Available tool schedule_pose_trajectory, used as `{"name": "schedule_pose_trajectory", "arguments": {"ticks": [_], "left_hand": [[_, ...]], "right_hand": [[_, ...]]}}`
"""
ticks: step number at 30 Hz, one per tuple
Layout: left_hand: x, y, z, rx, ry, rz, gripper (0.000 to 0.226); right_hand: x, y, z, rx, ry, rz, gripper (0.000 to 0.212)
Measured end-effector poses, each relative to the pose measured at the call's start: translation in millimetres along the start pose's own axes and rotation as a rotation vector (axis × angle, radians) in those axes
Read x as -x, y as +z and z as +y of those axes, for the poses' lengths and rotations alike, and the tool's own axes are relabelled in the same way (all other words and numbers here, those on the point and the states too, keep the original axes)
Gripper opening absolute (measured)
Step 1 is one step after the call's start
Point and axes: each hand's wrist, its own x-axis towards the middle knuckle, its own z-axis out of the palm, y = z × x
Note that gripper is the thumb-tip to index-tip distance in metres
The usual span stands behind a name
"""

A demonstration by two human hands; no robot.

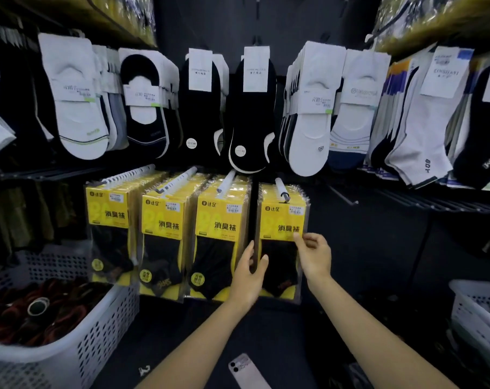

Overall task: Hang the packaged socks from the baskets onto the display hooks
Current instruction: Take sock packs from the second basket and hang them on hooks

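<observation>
Several rows of yellow-and-black packaged socks hang on white display hooks [282, 188] at the middle of the rack. The rightmost row's front sock pack [280, 220] is held on both sides. My left hand [248, 276] grips its lower left edge, thumb in front. At the pack's right edge, under the yellow label, my right hand [314, 255] pinches it. A white perforated basket [78, 349] at the lower left holds dark red and black sock bundles.
Black and white loose socks [249, 113] hang in a row above. Empty black hook rails [423, 197] extend at the right. Another white basket [474, 310] stands at the lower right. A phone [248, 372] lies on the floor below my arms.
</observation>
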Motion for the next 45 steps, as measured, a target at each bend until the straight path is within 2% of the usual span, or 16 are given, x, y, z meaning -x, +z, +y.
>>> {"name": "schedule_pose_trajectory", "arguments": {"ticks": [3, 6, 10, 12, 14, 16, 20, 22, 23, 24, 28, 31, 35, 38, 42, 45], "left_hand": [[29.2, -3.2, -40.5, -0.029, -0.073, -0.039, 0.06], [79.2, -12.0, -100.1, -0.058, -0.202, -0.073, 0.06], [161.2, -33.1, -186.4, -0.087, -0.53, -0.032, 0.052], [202.3, -49.8, -222.6, -0.154, -0.642, -0.001, 0.044], [238.5, -69.3, -255.3, -0.369, -0.702, -0.123, 0.042], [264.3, -87.5, -279.6, -0.589, -0.733, -0.307, 0.052], [292.4, -109.1, -297.2, -0.608, -0.922, -0.464, 0.064], [304.1, -114.7, -296.2, -0.69, -0.968, -0.595, 0.058], [308.8, -116.6, -295.5, -0.739, -0.965, -0.654, 0.055], [312.7, -116.9, -294.9, -0.78, -0.952, -0.669, 0.054], [319.5, -111.1, -301.7, -0.752, -0.939, -0.501, 0.067], [315.7, -108.2, -298.8, -0.742, -0.963, -0.423, 0.066], [308.5, -105.5, -296.1, -0.688, -0.996, -0.35, 0.059], [297.6, -102.3, -293.5, -0.606, -0.966, -0.245, 0.051], [270.9, -95.2, -280.8, -0.459, -0.922, -0.122, 0.056], [245.7, -90.8, -260.9, -0.286, -0.815, 0.078, 0.064]], "right_hand": [[28.0, -14.5, 37.8, 0.004, 0.057, 0.053, 0.033], [74.9, -31.9, 88.9, -0.032, 0.161, 0.057, 0.027], [165.7, -52.5, 173.8, 0.064, 0.396, -0.084, 0.017], [207.7, -64.5, 216.5, 0.225, 0.499, -0.242, 0.011], [243.3, -74.9, 250.2, 0.521, 0.56, -0.499, 0.027], [271.5, -86.7, 276.0, 0.631, 0.647, -0.666, 0.034], [309.2, -108.7, 293.1, 0.892, 0.74, -0.906, 0.036], [325.8, -114.3, 298.1, 0.972, 0.782, -0.988, 0.083], [334.2, -115.8, 297.9, 0.958, 0.823, -1.02, 0.096], [341.7, -117.1, 298.3, 0.944, 0.834, -1.047, 0.095], [360.2, -121.2, 301.2, 0.823, 0.888, -0.891, 0.07], [356.0, -125.9, 301.0, 0.645, 1.033, -0.778, 0.07], [344.1, -130.7, 289.7, 0.469, 1.163, -0.778, 0.073], [332.2, -129.6, 276.8, 0.402, 1.152, -0.828, 0.082], [304.9, -119.5, 254.9, 0.259, 1.093, -0.694, 0.098], [277.1, -109.2, 230.8, 0.144, 1.032, -0.555, 0.078]]}}
